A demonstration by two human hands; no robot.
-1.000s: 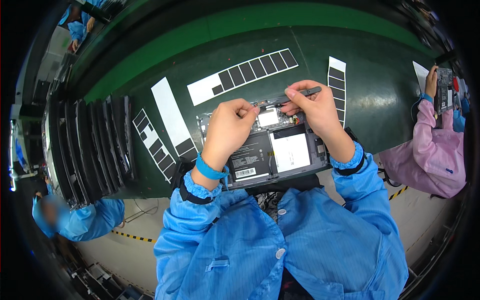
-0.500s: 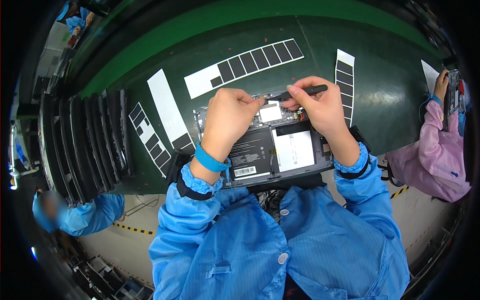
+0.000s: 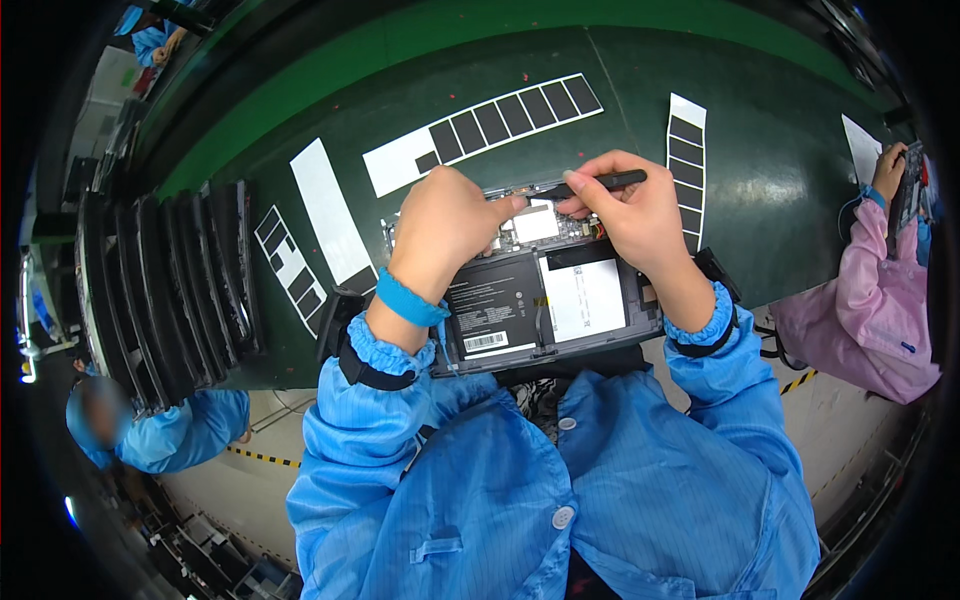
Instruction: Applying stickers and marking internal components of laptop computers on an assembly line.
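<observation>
An opened laptop base (image 3: pixel 600 341) lies before me, with a black battery (image 3: pixel 495 300), a white-labelled panel (image 3: pixel 583 298) and a circuit board (image 3: pixel 573 228) along its far side. My right hand (image 3: pixel 632 207) is closed on black tweezers (image 3: pixel 625 180), which point left over the board's far edge. Over the board's left part, my left hand (image 3: pixel 440 225) is curled, its thumb reaching toward the tweezers' tip. Its other fingers are mostly hidden, as is anything between them. A blue wrist strap (image 3: pixel 410 304) circles the left wrist.
On the green table (image 3: pixel 770 190) lie white sheets of black rectangular pads, one beyond the laptop (image 3: pixel 510 122), others left (image 3: pixel 330 210) and right (image 3: pixel 686 165). Dark panels (image 3: pixel 170 290) stand in a row at left. A pink-sleeved person (image 3: pixel 860 290) works at right.
My left hand has turned and shifted slightly left, its thumb now stretched out where thumb and finger pinched before. The right hand still holds the tweezers at nearly the same spot.
</observation>
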